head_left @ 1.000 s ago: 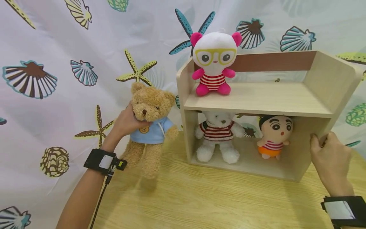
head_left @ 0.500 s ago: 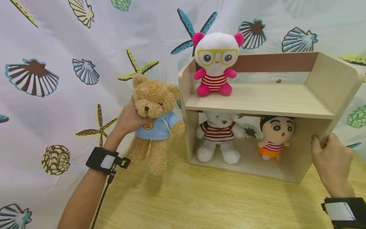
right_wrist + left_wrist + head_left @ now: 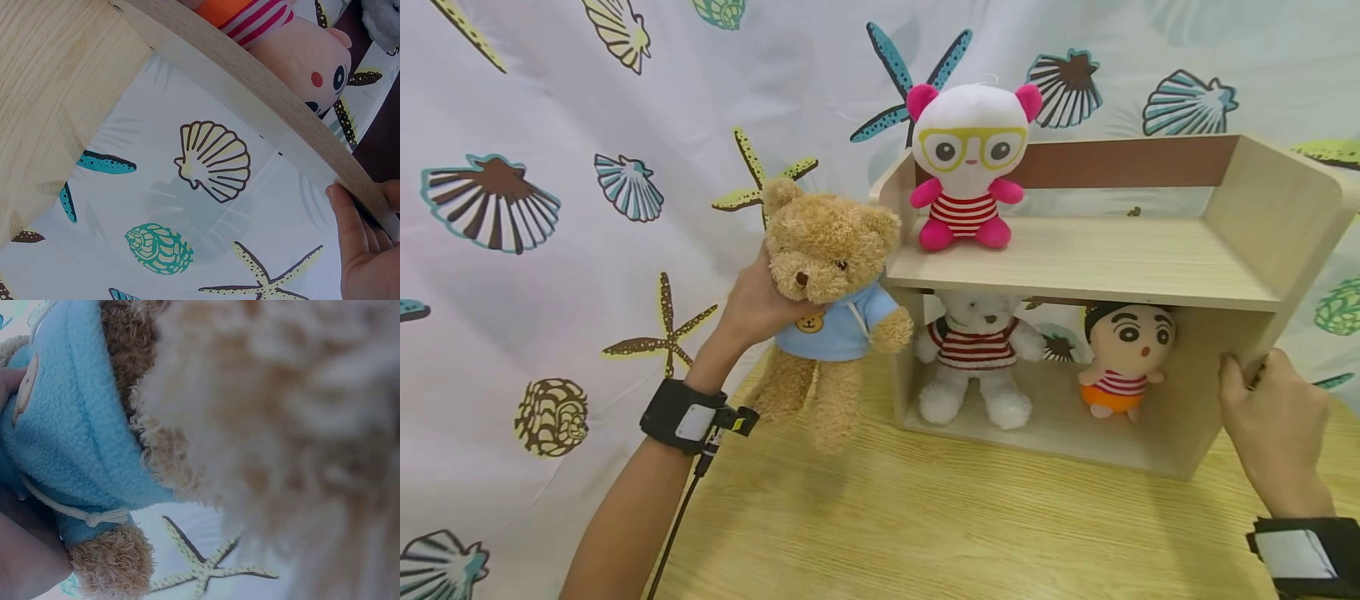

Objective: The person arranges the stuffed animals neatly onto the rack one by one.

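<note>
A tan teddy bear (image 3: 831, 242) in a light blue hoodie (image 3: 69, 419) hangs upright in my left hand (image 3: 760, 304), which grips it around the neck and upper body. The bear's arm overlaps the left side of a pale wooden shelf (image 3: 1075, 258); whether they touch I cannot tell. On the right, my right hand (image 3: 1277, 425) holds the front edge of the shelf's right side panel, thumb on the inside and fingers outside, as the right wrist view shows. Inside the lower compartment sit a white bear (image 3: 973, 358) in a striped sweater and a small doll (image 3: 1123, 358) with orange shorts.
A pink and white panda toy (image 3: 966, 167) with yellow glasses sits at the left of the upper shelf. The shelf stands on a wooden table (image 3: 970, 517). Behind it hangs a white curtain (image 3: 550, 100) printed with shells and starfish.
My left hand has carried the teddy bear rightward and slightly up, closer to the shelf. My right hand keeps its hold on the side panel, and the shelved toys stay where they were.
</note>
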Motion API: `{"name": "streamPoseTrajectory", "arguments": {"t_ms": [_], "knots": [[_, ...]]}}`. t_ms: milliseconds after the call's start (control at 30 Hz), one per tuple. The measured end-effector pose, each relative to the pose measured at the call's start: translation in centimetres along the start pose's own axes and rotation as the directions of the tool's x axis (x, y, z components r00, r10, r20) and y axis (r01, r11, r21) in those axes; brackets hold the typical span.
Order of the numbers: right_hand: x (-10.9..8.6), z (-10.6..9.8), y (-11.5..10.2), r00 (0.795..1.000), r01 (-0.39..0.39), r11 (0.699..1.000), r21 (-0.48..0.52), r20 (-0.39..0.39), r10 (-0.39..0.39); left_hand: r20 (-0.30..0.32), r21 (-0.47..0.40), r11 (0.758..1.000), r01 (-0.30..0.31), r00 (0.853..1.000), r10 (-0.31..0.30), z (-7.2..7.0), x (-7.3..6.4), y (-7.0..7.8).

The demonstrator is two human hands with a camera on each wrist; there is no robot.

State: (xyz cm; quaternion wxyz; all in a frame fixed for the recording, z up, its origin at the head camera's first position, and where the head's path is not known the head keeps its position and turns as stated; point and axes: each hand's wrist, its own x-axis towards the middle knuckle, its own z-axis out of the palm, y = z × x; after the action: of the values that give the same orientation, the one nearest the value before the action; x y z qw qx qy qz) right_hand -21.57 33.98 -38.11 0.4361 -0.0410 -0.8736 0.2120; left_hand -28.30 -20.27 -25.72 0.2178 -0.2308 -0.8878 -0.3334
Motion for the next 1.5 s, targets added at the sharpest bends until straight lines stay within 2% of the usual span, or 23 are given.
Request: {"name": "streamPoseTrajectory", "arguments": {"t_ms": [200,400,467,667,800,1067,1300,1500], "knots": [[0.1,0.0,0.1,1.000,0.010,1.000,0.007,-0.010,-0.010,-0.023,0.042,0.998,-0.054,0.998,0.055,0.3,0.2,1.5],[0.0,0.0,0.1,1.000,0.004,1.000,0.001,-0.006,-0.004,-0.046,0.038,0.999,-0.021,0.999,0.023,0.6,0.0,2.4],[0.0,0.1,0.1,1.000,-0.005,1.000,0.004,0.000,0.005,-0.054,0.031,0.999,-0.031,0.998,0.032,0.6,0.0,2.6],[0.0,0.1,0.1,1.000,0.000,1.000,0.017,-0.012,0.000,-0.086,-0.037,0.992,-0.118,0.990,0.115,0.8,0.4,3.8],[0.1,0.2,0.0,1.000,0.005,1.000,0.017,-0.009,-0.004,-0.121,-0.090,0.985,-0.149,0.983,0.138,0.9,0.7,4.7],[0.0,0.1,0.2,1.000,0.005,1.000,0.004,-0.019,-0.005,-0.118,-0.134,0.979,-0.155,0.983,0.140,1.7,1.1,6.4],[0.1,0.0,0.2,1.000,0.011,1.000,-0.001,-0.023,-0.011,-0.145,-0.166,0.966,-0.196,0.974,0.173,2.3,1.6,7.7],[0.0,0.1,0.0,1.000,0.009,1.000,0.009,-0.025,-0.009,-0.164,-0.186,0.962,-0.198,0.972,0.168,2.4,2.1,8.9]]}}
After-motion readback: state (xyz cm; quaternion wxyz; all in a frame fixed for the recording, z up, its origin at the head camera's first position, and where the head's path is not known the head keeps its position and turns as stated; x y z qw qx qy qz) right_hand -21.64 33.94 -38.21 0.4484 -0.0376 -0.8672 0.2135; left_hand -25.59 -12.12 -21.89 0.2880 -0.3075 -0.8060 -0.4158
